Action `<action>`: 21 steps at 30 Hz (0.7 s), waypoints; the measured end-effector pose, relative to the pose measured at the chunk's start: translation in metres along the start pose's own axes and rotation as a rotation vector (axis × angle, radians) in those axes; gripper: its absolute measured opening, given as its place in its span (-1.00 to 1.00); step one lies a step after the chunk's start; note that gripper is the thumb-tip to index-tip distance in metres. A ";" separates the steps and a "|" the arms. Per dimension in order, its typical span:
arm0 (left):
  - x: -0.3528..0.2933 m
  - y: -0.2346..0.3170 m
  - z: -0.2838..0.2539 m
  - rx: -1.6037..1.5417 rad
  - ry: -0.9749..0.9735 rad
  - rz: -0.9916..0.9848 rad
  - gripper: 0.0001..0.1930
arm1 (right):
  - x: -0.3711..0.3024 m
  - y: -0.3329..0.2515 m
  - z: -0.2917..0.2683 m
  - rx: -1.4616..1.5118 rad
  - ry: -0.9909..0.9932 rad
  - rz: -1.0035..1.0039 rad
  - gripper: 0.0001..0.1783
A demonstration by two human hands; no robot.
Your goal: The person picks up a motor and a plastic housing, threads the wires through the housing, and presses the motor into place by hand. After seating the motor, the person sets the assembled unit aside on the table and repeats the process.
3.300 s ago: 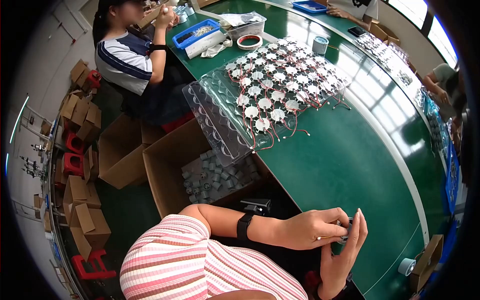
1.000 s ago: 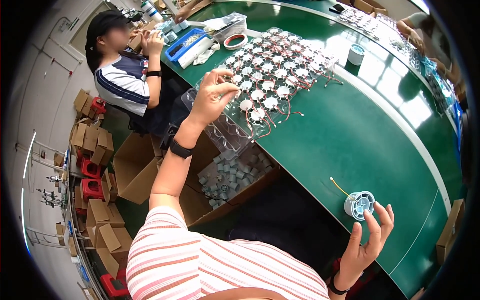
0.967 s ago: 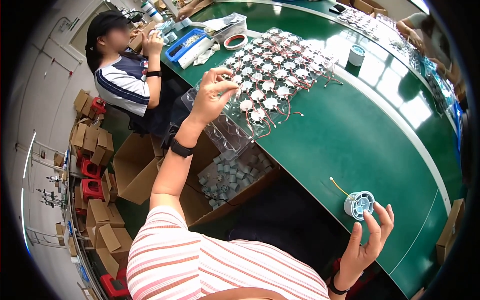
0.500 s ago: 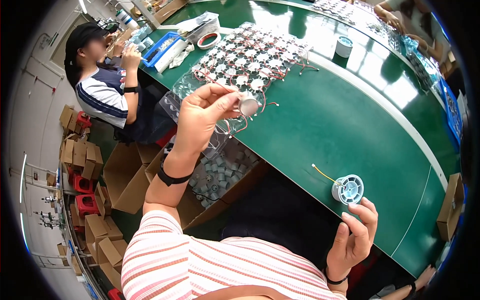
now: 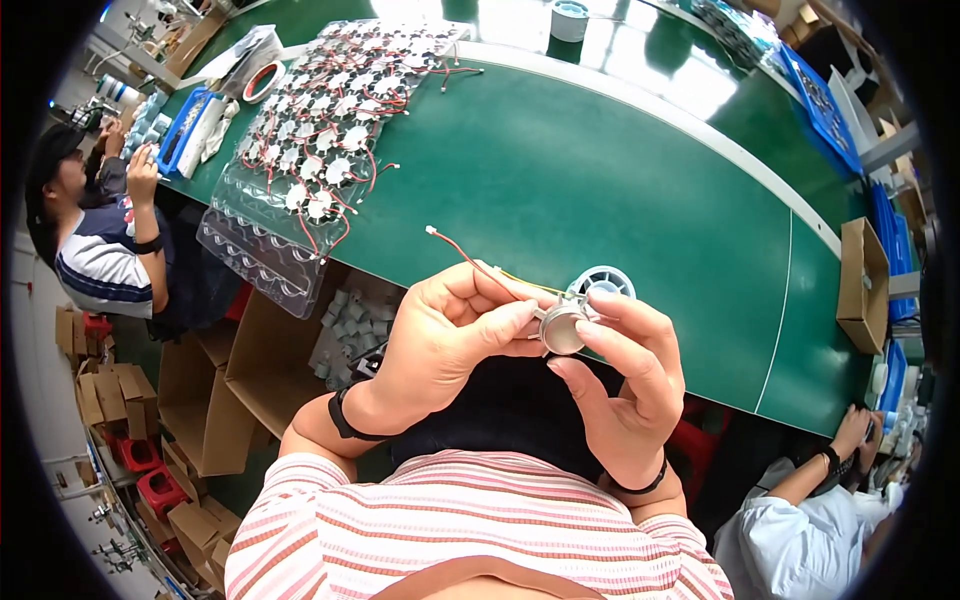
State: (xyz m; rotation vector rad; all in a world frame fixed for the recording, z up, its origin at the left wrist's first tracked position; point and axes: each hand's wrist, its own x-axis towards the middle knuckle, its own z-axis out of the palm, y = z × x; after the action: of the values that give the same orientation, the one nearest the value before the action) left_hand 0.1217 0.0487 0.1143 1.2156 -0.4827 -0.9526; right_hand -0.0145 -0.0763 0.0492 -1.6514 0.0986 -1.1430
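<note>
Between my hands, in front of my chest, is a small round silver motor point(image 5: 563, 331) with thin tabs round its edge. My left hand point(image 5: 450, 335) pinches it from the left with thumb and forefinger. A red lead point(image 5: 458, 247) ending in a white plug runs up from those fingers. Curled about the motor's right side, my right hand point(image 5: 635, 375) has its fingertips at the rim and its thumb just below. Behind the hands, a light blue spoked round housing point(image 5: 607, 280) stands at the table's near edge, partly hidden. A yellow wire point(image 5: 530, 284) passes behind the motor.
Clear plastic trays point(image 5: 262, 225) of similar motors with red leads lie at left on the green table point(image 5: 560, 170). Another housing point(image 5: 569, 20) stands far back. Cardboard boxes point(image 5: 205, 400) sit below left. One co-worker point(image 5: 110, 240) is at left, another point(image 5: 800, 520) at lower right.
My left hand has brought the motor from above the trays down toward my chest. My right hand has moved left from beside the housing to the motor. The view has shifted rightward.
</note>
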 end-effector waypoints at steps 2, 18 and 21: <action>-0.001 0.000 0.003 -0.022 0.018 0.004 -0.88 | 0.001 0.002 -0.001 0.006 -0.024 0.005 -0.51; 0.014 -0.022 -0.011 0.544 -0.039 0.513 -0.92 | 0.029 0.010 -0.022 -0.146 -0.181 -0.027 -0.58; 0.008 -0.020 -0.010 0.537 -0.035 0.437 -0.93 | 0.032 0.006 -0.026 -0.181 -0.229 -0.058 -0.59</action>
State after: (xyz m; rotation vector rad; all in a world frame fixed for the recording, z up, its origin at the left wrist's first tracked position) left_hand 0.1269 0.0469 0.0916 1.4864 -1.0307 -0.4768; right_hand -0.0128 -0.1153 0.0637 -1.9463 0.0080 -1.0032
